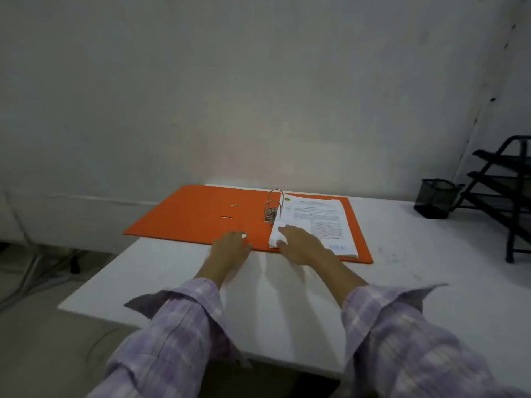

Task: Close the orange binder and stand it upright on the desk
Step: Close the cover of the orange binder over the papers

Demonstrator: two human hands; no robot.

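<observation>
The orange binder (198,216) lies open and flat on the white desk (287,305), its left cover jutting past the desk's left edge. Metal rings (273,206) stand at its spine, and a stack of printed papers (316,222) lies on the right half. My left hand (231,248) rests palm down at the binder's near edge by the spine, fingers spread. My right hand (301,244) lies flat on the near left corner of the papers, holding nothing.
A black mesh pen cup (435,201) stands at the back right of the desk. Beside it is a black tiered tray rack (505,191). A grey wall runs right behind the desk. Floor lies to the left.
</observation>
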